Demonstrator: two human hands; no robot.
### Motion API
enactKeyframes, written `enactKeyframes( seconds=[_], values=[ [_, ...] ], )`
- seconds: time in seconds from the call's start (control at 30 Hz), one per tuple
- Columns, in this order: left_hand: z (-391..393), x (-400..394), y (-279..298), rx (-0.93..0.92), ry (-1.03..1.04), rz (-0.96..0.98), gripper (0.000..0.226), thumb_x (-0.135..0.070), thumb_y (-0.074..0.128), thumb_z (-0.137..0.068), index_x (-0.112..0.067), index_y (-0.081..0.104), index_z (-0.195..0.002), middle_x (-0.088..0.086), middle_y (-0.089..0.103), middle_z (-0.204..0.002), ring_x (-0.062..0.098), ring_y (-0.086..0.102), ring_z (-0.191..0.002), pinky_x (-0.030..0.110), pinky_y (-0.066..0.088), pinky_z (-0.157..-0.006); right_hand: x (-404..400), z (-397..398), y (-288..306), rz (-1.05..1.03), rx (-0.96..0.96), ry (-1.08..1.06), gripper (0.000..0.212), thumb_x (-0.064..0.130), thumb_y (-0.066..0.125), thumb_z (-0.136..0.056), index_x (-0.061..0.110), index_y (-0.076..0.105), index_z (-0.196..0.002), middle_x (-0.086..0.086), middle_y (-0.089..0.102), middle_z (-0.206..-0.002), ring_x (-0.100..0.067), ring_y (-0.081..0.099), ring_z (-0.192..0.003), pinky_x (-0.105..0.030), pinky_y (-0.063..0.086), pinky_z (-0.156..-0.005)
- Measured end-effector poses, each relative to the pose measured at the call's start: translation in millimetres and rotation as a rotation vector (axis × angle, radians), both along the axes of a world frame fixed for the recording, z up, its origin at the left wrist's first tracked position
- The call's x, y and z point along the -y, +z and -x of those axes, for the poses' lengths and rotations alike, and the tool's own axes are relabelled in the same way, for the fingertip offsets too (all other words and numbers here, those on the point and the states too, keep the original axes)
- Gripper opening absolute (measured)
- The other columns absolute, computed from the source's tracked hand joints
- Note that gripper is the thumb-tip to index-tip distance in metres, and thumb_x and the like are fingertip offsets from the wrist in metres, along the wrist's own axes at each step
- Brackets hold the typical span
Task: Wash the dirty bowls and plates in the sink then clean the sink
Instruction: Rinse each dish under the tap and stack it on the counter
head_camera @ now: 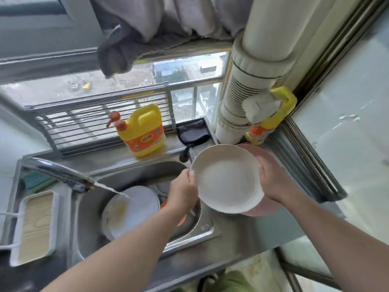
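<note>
Both hands hold a white bowl [227, 180] over the right side of the counter, just past the sink's rim. My left hand [185, 190] grips its left edge and my right hand [273, 182] grips its right edge. Under the bowl lies a pink plate [265, 207] on the counter. In the steel sink [189, 228] rests a white plate [134, 207] with brownish dirt, and water from the tap [56, 171] runs onto it. Something orange [164, 204] shows beside that plate, mostly hidden by my left arm.
A yellow detergent jug [145, 131] with a pump stands behind the sink; a second yellow bottle [271, 119] sits by the big white pipe [248, 91]. A dark cloth [193, 131] lies on the sill. A white tray [33, 226] and a green sponge [37, 182] are left of the sink.
</note>
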State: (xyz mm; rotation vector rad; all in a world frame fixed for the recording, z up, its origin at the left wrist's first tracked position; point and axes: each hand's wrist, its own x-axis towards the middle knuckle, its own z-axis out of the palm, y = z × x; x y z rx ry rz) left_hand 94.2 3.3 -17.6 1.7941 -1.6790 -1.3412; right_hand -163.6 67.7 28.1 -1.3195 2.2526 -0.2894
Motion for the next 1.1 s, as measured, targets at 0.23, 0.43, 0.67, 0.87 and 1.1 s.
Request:
enactKeyframes(
  seconds=[0.23,0.43,0.67,0.87,1.1],
  values=[
    [80,-6,-15,0.063,-0.177,0.046,0.033,-0.038,0.043,-0.111,-0.026,0.061,-0.136,0.002,0.070,-0.117,0.022,0.063,-0.105,0.027,0.040,-0.085,-39,66,-41,-0.105,-0.035,-0.154,0.048,0.033,0.030,-0.111,0.038,0.025,-0.158,-0.019,0.066,-0.123,-0.038,0.062,-0.109,-0.047,0.046,-0.087],
    [77,-6,-26,-0.053,-0.102,0.048,0.033,-0.033,0.049,-0.110,-0.036,0.052,-0.142,-0.003,0.074,-0.101,0.016,0.071,-0.087,0.029,0.054,-0.072,-44,74,-42,-0.059,-0.065,-0.223,0.050,0.046,0.032,-0.110,0.032,0.031,-0.159,-0.018,0.066,-0.131,-0.041,0.061,-0.119,-0.051,0.048,-0.094],
    [-9,-2,-63,0.011,0.312,-0.070,0.017,-0.020,0.053,-0.105,-0.030,0.062,-0.116,-0.006,0.066,-0.088,0.018,0.066,-0.081,0.032,0.052,-0.077,0,-3,-16,0.342,0.081,-0.091,0.033,0.021,0.053,-0.104,0.025,0.058,-0.136,0.003,0.071,-0.089,-0.022,0.065,-0.080,-0.035,0.044,-0.071],
    [-122,48,-94,-0.836,1.229,-0.614,0.022,-0.011,0.050,-0.110,-0.010,0.060,-0.090,0.000,0.053,-0.065,0.008,0.052,-0.056,0.017,0.050,-0.043,39,-139,-57,0.229,0.320,0.175,0.026,0.023,0.054,-0.105,0.031,0.065,-0.127,0.011,0.067,-0.082,-0.020,0.065,-0.082,-0.033,0.047,-0.075],
    [-173,79,-92,-0.938,1.189,-0.634,0.021,-0.029,0.058,-0.108,-0.011,0.064,-0.099,-0.004,0.049,-0.070,0.001,0.042,-0.038,0.009,0.034,-0.035,68,-255,-139,-0.238,0.377,0.242,0.037,0.014,0.042,-0.100,0.027,0.061,-0.129,-0.006,0.068,-0.128,-0.031,0.062,-0.120,-0.035,0.048,-0.097]
  ],
)
